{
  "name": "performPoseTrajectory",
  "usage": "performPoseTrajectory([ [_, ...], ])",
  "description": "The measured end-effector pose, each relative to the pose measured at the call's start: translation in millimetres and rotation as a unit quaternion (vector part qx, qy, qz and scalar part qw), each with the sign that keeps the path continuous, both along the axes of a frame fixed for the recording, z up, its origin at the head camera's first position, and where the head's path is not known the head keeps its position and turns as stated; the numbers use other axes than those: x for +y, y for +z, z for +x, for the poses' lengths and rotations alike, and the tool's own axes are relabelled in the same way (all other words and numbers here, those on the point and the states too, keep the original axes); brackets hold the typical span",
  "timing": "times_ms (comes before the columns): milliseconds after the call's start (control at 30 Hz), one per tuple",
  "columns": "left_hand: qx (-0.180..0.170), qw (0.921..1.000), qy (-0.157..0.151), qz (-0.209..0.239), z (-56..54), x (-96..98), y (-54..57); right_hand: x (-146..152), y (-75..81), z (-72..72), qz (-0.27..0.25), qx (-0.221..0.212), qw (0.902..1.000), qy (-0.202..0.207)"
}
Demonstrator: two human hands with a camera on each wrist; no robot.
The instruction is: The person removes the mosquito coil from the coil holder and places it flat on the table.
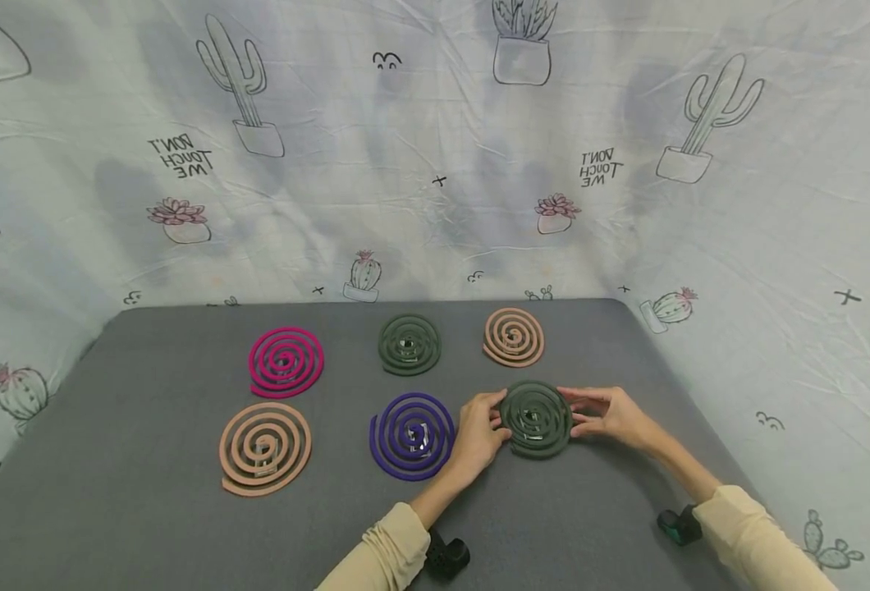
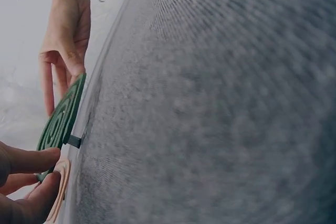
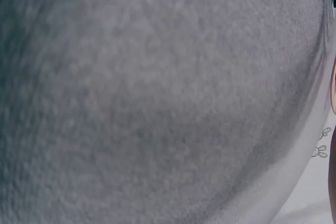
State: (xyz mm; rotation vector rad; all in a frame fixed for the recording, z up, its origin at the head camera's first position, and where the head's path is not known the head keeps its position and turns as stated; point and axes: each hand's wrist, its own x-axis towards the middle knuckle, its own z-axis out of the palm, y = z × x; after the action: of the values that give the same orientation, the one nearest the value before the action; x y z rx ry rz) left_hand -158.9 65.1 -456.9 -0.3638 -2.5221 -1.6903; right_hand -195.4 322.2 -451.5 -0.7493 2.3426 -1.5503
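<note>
A dark green spiral mosquito coil (image 1: 535, 419) is held between both hands at the right of the table, in the head view. My left hand (image 1: 477, 435) pinches its left edge between thumb and fingers. At the opposite edge, my right hand (image 1: 612, 417) grips it the same way. Seen from the left wrist, the green coil (image 2: 63, 119) is nearly edge-on, with a small dark tab (image 2: 74, 141) sticking out beneath it. The right wrist view catches mostly grey cloth and only a sliver of the hand at its right border.
On the grey table (image 1: 147, 533) lie a purple coil (image 1: 411, 437) beside my left hand, a front tan coil (image 1: 265, 449), a pink coil (image 1: 286, 362), another green coil (image 1: 409, 345) and a back tan coil (image 1: 513, 337). Cactus-printed cloth (image 1: 435, 123) hangs behind.
</note>
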Motion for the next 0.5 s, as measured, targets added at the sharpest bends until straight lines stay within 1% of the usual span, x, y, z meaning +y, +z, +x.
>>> performPoseTrajectory([
  [167, -0.002, 1.0, 0.003, -0.002, -0.2, -1.6, 0.0, -2.3, -0.8, 0.5, -0.004, -0.001, 0.9999, -0.011],
  [500, -0.008, 1.0, -0.003, 0.0, 0.1, -2.4, 2.1, -1.0, -3.8, 1.8, -0.008, -0.006, 0.9994, -0.033],
])
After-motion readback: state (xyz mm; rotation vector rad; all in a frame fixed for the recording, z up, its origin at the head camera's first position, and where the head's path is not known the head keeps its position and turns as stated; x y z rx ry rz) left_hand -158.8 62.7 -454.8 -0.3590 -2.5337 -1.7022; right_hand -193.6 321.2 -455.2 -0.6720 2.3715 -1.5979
